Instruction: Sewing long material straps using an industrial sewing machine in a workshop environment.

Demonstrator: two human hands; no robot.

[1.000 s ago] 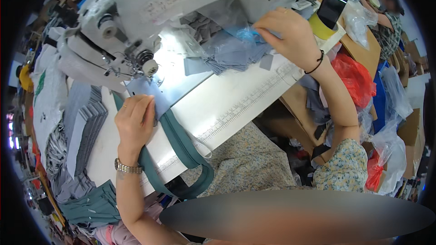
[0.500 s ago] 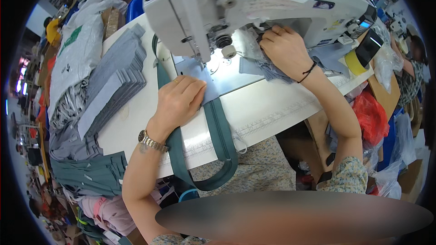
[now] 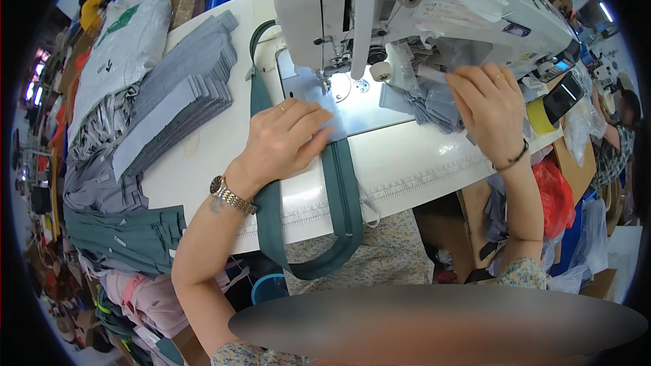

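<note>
My left hand (image 3: 281,139), with a metal watch at its wrist, lies with bent fingers on a blue-grey fabric piece (image 3: 336,126) below the sewing machine's needle. A long dark green zipper tape (image 3: 342,193) runs out from under that piece and loops over the table edge. Its other side passes beneath my left hand and up behind the machine head. To the right, my right hand (image 3: 491,105) is raised with its fingers pressed together at a small whitish strip (image 3: 432,73), whose kind I cannot make out. Just below it sits a heap of grey-blue fabric pieces (image 3: 430,103).
The white sewing machine (image 3: 461,13) spans the top. Stacked grey pieces (image 3: 180,105) lie at the left, with green zipper tapes (image 3: 122,234) below. Yellow tape (image 3: 539,118) and a dark phone-like device (image 3: 564,99) are at the right. Another person (image 3: 614,139) sits at far right.
My right hand has drawn back to the right from the heap under the machine arm, a whitish strip now at its fingertips. My left hand stays at the fabric piece. The view has shifted.
</note>
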